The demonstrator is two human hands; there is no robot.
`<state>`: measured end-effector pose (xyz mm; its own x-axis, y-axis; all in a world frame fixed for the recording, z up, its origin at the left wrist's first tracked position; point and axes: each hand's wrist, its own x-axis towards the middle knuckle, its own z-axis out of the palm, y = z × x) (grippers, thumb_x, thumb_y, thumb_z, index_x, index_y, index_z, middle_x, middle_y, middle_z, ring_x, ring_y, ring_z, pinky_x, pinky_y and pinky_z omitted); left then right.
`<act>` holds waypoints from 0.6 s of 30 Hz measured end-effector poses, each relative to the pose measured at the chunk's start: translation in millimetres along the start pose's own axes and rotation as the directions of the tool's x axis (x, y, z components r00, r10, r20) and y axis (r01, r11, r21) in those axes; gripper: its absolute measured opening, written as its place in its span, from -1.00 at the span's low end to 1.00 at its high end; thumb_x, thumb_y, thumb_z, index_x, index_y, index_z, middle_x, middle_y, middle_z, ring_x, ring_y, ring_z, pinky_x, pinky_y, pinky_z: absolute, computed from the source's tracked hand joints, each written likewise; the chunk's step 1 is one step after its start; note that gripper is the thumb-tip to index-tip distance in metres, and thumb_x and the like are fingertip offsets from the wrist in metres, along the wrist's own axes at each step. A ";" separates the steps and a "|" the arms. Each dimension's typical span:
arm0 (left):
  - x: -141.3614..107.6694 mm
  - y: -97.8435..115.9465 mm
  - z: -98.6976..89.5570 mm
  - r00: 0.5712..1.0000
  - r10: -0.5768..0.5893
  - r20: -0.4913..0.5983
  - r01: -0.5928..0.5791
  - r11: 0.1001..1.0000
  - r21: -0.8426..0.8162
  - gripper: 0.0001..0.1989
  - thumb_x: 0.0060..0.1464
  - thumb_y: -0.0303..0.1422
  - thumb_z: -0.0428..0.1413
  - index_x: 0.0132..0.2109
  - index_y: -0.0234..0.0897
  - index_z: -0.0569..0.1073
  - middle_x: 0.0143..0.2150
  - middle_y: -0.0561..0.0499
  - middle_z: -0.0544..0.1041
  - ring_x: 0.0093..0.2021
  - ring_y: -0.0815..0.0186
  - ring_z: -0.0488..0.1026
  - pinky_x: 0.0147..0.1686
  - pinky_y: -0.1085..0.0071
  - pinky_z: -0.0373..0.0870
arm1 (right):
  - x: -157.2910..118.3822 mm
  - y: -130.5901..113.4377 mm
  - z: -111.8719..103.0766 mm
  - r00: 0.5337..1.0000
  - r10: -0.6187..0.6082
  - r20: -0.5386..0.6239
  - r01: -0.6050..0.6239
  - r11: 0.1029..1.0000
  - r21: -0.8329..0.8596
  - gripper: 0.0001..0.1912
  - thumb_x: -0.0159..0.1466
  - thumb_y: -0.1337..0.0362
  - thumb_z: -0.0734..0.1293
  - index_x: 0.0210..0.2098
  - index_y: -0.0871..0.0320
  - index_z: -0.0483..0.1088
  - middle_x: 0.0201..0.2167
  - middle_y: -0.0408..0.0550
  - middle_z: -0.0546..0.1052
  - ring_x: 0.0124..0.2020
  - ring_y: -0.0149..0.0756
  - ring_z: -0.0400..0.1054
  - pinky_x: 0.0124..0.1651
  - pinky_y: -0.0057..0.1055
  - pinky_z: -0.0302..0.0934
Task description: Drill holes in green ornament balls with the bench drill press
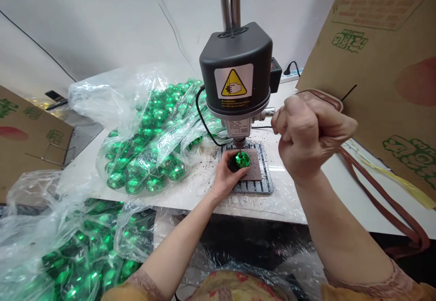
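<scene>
Under the drill press [236, 69], my left hand [226, 174] grips a shiny green faceted ball [243, 159] between thumb and fingers. The ball rests on a brown board [255, 172] over the slotted metal base [267, 186], and the drill tip is at its top. My right hand [306, 130] is raised at the right side of the machine, its fingers closed in a fist beside the press's silver side shaft [267, 112]. What the fist holds is mostly hidden; it may be the feed handle.
A clear plastic bag of green balls [146, 142] lies left of the press, and another bag [91, 255] sits lower left. Cardboard boxes [381, 74] stand at both sides. A brown strap [384, 201] hangs over the right table edge. Dark shavings surround the base.
</scene>
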<state>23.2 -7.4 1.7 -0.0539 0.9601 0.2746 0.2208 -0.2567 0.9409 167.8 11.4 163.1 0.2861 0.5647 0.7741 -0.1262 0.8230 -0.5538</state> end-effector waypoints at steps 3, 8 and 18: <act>-0.2 0.3 0.0 1.000 -0.002 -0.006 0.002 1.000 -0.009 -0.48 -0.07 -0.32 0.38 0.03 -0.19 0.40 -0.01 -0.07 0.51 0.02 0.16 0.49 0.05 0.22 0.41 | -2.6 4.9 4.4 0.983 -0.127 -0.130 0.129 0.992 0.001 -0.39 0.26 0.22 0.34 -0.73 0.18 -0.11 -0.78 -0.23 -0.08 -0.72 -0.51 -0.11 -0.59 -0.33 -0.19; -0.4 -0.2 -0.6 1.000 0.010 0.007 -0.010 1.000 0.011 -0.49 -0.05 -0.32 0.37 0.04 -0.20 0.39 0.01 -0.08 0.51 0.04 0.15 0.48 0.05 0.23 0.41 | -5.2 11.2 8.1 0.973 -0.190 -0.129 0.196 0.980 0.040 -0.42 0.23 0.32 0.32 -0.70 0.20 -0.16 -0.76 -0.26 -0.11 -0.74 -0.56 -0.14 -0.62 -0.36 -0.21; -0.2 -1.1 -0.4 0.999 0.046 0.006 -0.046 0.999 0.012 -0.46 -0.05 -0.34 0.37 0.06 -0.22 0.39 0.03 -0.08 0.52 0.06 0.16 0.48 0.06 0.24 0.41 | -12.4 23.1 -3.4 0.926 -0.373 -0.056 0.375 0.926 0.036 -0.43 0.23 0.43 0.30 -0.66 0.19 -0.20 -0.73 -0.26 -0.08 -0.71 -0.61 -0.11 -0.62 -0.46 -0.09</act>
<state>22.6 -7.4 0.6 -0.0383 0.9477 0.3168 0.2346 -0.2997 0.9248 164.6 23.1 139.7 0.3654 0.2129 0.9062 -0.0436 0.9763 -0.2118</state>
